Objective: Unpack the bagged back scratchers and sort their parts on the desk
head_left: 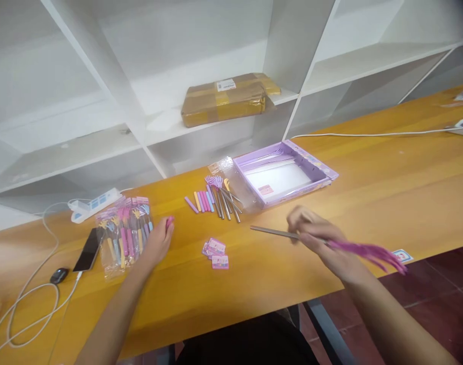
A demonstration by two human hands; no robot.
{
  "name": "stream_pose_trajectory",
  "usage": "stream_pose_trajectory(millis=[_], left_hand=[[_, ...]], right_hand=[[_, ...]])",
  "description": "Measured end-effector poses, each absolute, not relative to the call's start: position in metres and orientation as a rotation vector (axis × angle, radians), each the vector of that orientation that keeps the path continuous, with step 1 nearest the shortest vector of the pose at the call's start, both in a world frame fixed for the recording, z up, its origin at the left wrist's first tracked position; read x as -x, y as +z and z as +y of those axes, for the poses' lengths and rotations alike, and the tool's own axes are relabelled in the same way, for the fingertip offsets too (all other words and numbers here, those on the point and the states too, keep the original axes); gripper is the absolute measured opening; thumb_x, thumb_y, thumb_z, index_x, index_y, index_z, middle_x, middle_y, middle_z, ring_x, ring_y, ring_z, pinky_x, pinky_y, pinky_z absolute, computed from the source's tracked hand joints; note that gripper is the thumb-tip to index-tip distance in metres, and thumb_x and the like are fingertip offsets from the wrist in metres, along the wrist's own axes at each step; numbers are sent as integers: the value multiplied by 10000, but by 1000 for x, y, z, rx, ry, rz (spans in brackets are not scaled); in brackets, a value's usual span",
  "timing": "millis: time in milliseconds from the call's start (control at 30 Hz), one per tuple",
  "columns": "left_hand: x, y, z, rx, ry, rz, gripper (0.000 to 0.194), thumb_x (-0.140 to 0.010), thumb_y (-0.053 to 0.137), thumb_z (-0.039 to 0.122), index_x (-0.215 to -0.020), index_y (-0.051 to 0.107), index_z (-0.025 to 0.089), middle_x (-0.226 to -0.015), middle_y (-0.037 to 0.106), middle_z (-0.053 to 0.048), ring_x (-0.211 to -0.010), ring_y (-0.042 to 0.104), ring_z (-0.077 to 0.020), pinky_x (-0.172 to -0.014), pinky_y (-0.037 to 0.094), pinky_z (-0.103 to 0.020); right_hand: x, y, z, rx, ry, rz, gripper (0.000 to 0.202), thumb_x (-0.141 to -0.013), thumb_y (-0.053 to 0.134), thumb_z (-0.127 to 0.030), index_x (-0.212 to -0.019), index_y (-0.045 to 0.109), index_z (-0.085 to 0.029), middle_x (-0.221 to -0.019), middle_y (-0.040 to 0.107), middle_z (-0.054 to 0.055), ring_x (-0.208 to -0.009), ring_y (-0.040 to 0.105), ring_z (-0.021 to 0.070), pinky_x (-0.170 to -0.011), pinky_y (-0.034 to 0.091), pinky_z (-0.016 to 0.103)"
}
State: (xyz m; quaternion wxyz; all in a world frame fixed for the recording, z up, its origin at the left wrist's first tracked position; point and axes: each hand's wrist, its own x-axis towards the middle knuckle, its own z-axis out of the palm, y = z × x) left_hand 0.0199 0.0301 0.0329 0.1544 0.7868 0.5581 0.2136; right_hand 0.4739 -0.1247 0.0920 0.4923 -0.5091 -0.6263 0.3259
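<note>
My right hand is closed round the middle of a back scratcher. Its magenta claw head points right, blurred by motion, and its bare metal rod points left over the table. In my closed left hand is a pink handle sleeve, of which only the end shows. Between the hands lie loose coloured handle sleeves, and several back scratchers with metal rods and purple or orange claws. Small pink cards lie nearer to me. Left of my left hand are bagged back scratchers.
A lilac display box with a claw and rod inside stands behind. A taped carton sits on the white shelf. At left are a power strip, a phone, a black mouse-like object and white cables.
</note>
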Motion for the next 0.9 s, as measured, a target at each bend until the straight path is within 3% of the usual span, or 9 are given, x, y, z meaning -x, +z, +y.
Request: stream_pose_trajectory(millis=[67,133,233,367,567,767,900], left_hand=[[-46,18,55,-2139,823,1673,238,-1009,496,258,-1237,554,222,-1240,694,-141,-1198,688,-310,-1060,542,-487],[-72,2,77,-2095,887,1713,342,-925,533,133,-1262,546,190,-1294,653,-173,-1273,650,-313,-1145,500,-511],[-95,-17,101,-2050,955,1748,422,-850,579,70,-1257,545,175,-1271,627,-172,-1262,640,-314,-1152,501,-527],[-97,-30,109,-2034,1021,1728,354,-863,578,64,-1196,563,182,-1223,617,-145,-1146,674,-276,-1065,559,-485],[-91,-38,104,-2063,1019,1649,312,-864,584,44,-1130,585,208,-1184,624,-100,-997,696,-230,-974,592,-431],[-100,-43,105,-2102,950,1624,308,-898,623,107,-1185,595,214,-1245,612,-114,-1017,697,-265,-1011,570,-484],[-101,-44,103,-2115,917,1611,321,-904,633,120,-1207,595,221,-1252,614,-115,-1042,699,-278,-1024,562,-483]], right_hand=[[-467,100,-87,1285,684,-1610,436,-990,583,-560,-689,584,-244,-880,613,83,-801,567,240,-727,470,383],[-452,101,-42,1406,513,-1640,399,-998,526,-467,-669,524,-241,-793,590,48,-733,533,205,-718,451,345],[-425,94,24,1677,279,-1795,253,-963,550,-334,-736,545,-223,-707,580,13,-681,502,173,-701,410,291],[-394,76,79,1915,227,-2079,179,-1022,518,-233,-1070,656,-130,-947,744,127,-810,643,206,-731,425,281],[-366,43,99,2000,251,-2216,276,-1068,510,-245,-1256,631,-83,-1109,757,206,-980,729,265,-847,496,303],[-367,36,95,2040,191,-2246,360,-1111,437,-315,-1364,556,-88,-1364,619,266,-1096,716,316,-906,531,368],[-365,36,90,2085,174,-2243,399,-1100,477,-366,-1356,550,-68,-1357,601,273,-1077,719,334,-870,545,374]])
